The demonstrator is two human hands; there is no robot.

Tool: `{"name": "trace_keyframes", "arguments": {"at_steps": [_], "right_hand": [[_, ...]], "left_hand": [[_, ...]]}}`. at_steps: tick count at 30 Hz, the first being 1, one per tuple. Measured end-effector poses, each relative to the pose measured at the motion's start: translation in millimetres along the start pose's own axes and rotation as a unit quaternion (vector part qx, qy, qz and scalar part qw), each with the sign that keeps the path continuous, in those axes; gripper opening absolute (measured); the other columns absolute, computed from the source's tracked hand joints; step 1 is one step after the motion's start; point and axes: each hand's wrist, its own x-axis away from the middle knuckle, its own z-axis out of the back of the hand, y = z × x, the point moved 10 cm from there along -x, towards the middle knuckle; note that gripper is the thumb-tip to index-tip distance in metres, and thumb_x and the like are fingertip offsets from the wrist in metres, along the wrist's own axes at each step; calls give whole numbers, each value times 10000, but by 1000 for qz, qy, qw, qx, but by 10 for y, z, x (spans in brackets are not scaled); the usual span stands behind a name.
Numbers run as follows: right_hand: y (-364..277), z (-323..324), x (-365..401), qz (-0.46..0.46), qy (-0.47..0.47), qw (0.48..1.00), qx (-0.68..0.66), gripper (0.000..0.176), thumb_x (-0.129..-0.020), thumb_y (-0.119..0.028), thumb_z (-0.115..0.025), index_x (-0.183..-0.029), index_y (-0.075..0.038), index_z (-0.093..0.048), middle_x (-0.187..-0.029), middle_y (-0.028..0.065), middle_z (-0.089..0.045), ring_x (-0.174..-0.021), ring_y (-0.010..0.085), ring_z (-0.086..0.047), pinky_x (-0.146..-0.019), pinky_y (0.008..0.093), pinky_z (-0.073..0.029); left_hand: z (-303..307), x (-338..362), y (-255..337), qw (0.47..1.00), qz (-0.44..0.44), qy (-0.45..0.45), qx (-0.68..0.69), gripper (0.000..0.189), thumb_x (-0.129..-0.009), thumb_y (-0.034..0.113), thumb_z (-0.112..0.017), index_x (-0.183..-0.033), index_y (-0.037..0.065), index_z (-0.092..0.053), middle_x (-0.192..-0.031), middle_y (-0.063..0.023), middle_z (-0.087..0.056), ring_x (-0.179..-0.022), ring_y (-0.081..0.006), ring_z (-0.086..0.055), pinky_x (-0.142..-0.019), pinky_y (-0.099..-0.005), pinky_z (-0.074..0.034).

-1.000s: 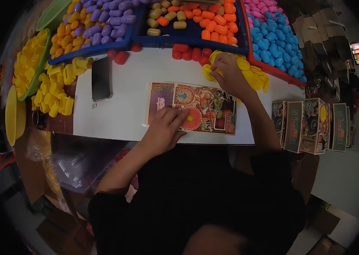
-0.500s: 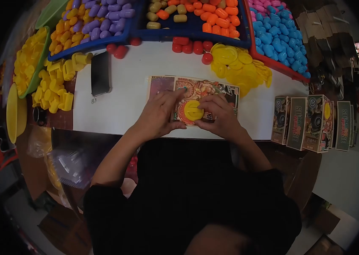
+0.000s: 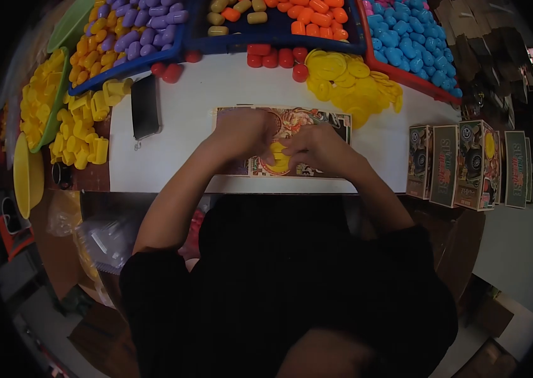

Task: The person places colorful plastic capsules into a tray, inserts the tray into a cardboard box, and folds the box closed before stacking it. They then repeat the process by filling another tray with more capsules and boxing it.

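Biggest worry here imo is the yellow disc (image 3: 278, 161) going crooked on the printed card (image 3: 337, 123), since 2 hands crowd it and a lopsided push could do that. If the card isn't held down, it could skid on the smooth white table (image 3: 181, 164) too.

Disc is on the card's near part, right by the fingertips of the right hand (image 3: 322, 148) and to their left. That grip's fingers look slightly spread; can't tell if it's pinching. Left hand (image 3: 244, 133) is over the card's left part, fingertips hidden, so can't tell its grip.
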Motion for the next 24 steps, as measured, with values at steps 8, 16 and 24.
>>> {"name": "trace_keyframes", "arguments": {"at_steps": [8, 16, 24], "right_hand": [[15, -91, -26, -22, 34, 996, 84, 56, -609, -47, -641, -622, -14, -598, -693, 108, -648, -640, 250, -623, -645, 352, -505], [-108, -232, 3, -44, 36, 966, 251, 106, -652, -53, -622, -745, -2, -631, -865, 115, -657, -708, 273, -632, -673, 356, -502], [121, -94, 19, -139, -74, 987, -27, 257, -756, -25, -616, -1007, 30, -623, -1008, 142, -640, -879, 203, -628, -768, 280, -504]], "left_hand": [[-10, -58, -20, 993, 57, -43, -99, 223, -535, 159, -785, -688, 111, -630, -687, -72, -627, -703, -268, -612, -610, -373, -458], [39, 84, 6, 993, 76, -16, -87, 280, -567, 266, -800, -755, 110, -663, -741, -101, -644, -757, -290, -622, -667, -401, -477], [-14, 213, -108, 989, 118, -30, -81, 406, -596, 332, -788, -910, 116, -649, -892, -96, -636, -882, -299, -603, -755, -415, -476]]}}
